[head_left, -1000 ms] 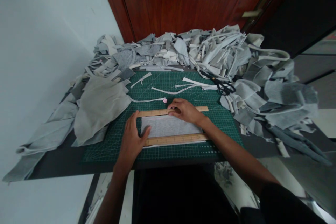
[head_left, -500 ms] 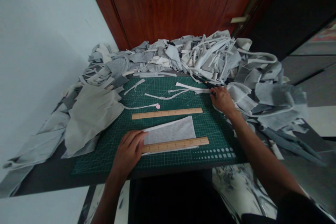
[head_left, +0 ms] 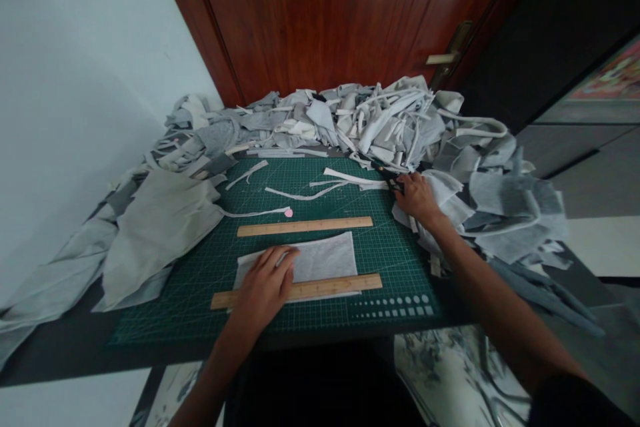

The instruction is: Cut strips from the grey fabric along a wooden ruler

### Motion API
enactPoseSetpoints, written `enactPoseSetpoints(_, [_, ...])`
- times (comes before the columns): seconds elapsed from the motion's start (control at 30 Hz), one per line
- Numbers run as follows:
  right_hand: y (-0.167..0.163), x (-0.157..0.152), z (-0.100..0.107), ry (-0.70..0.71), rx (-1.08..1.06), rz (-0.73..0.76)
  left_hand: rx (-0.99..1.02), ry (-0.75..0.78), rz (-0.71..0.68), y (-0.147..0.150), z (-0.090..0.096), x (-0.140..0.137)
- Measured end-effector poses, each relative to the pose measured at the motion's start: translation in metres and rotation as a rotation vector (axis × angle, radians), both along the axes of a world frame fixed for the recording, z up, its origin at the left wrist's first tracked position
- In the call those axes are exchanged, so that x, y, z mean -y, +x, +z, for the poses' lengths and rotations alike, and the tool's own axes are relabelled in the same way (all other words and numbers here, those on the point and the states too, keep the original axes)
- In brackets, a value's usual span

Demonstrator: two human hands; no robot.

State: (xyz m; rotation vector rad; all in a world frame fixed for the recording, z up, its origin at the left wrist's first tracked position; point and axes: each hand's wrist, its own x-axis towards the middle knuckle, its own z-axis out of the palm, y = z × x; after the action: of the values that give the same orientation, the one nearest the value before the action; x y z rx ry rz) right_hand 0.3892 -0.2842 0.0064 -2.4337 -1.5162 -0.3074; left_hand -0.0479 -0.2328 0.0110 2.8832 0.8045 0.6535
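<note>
My left hand [head_left: 267, 280] lies flat with its fingers stretched over a folded piece of light grey fabric [head_left: 325, 257] and a wooden ruler [head_left: 333, 287] that rests along the fabric's near side. At the right of the green cutting mat [head_left: 305, 320], my right hand [head_left: 416, 197] has its fingers closed on the dark handles of a pair of scissors [head_left: 395, 184]. Their blades point away toward the heap and are partly hidden. Thin white fabric strips [head_left: 350, 177] lie just left of that hand.
A second wooden ruler [head_left: 305, 226] lies across the mat. Close to it is a small pink round piece [head_left: 289, 213]. Heaped grey and white fabric scraps [head_left: 300, 120] line the back and right. A larger pale cloth [head_left: 160, 227] covers the left side. Behind stands a wooden door [head_left: 310, 20].
My left hand has shifted from the fabric's left end onto its middle and the ruler. My right hand stays at the scissors. The whole view has moved slightly.
</note>
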Motion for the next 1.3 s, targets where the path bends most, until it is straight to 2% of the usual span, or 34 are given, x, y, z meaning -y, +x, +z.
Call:
enactPoseSetpoints(0.03, [-0.005,0.004,0.002,0.033,-0.006,0.012,0.006,0.004,0.013,-0.001,-0.001,-0.002])
enactPoseSetpoints(0.1, [-0.023,0.010,0.004,0.134,-0.045,0.132,0.017,0.007,0.026,-0.003,-0.004,-0.004])
enactPoseSetpoints(0.17, [-0.050,0.014,0.004,0.201,-0.146,0.419,0.031,0.017,0.030,-0.004,-0.006,-0.005])
enactPoseSetpoints(0.23, [-0.079,0.011,0.002,0.159,-0.238,0.675,0.052,0.032,0.031,-0.005,-0.007,-0.003])
enactPoseSetpoints(0.3, [-0.103,0.004,-0.001,0.101,-0.243,0.754,0.077,0.040,0.040,-0.006,-0.008,0.002])
enactPoseSetpoints(0.4, [-0.121,-0.011,0.000,0.002,-0.199,0.781,0.117,0.042,0.045,-0.008,-0.009,0.014])
enactPoseSetpoints(0.53, [-0.121,-0.024,0.012,-0.116,-0.166,0.827,0.161,0.025,0.026,-0.014,-0.012,0.031])
enactPoseSetpoints(0.67, [-0.111,-0.022,0.019,-0.110,-0.195,0.782,0.196,-0.007,0.027,-0.021,-0.016,0.042])
enactPoseSetpoints(0.83, [-0.098,0.003,0.014,0.089,-0.356,0.731,0.203,-0.078,-0.004,-0.024,-0.021,0.046])
enactPoseSetpoints(0.93, [-0.101,0.027,0.014,0.137,-0.407,0.754,0.213,-0.120,-0.007,-0.025,-0.023,0.047])
enactPoseSetpoints(1.13, [-0.120,0.078,0.018,-0.024,-0.344,0.727,0.231,-0.087,-0.056,-0.029,-0.022,0.049])
enactPoseSetpoints(1.3, [-0.131,0.090,0.016,-0.108,-0.380,0.773,0.249,-0.036,-0.044,-0.031,-0.021,0.051])
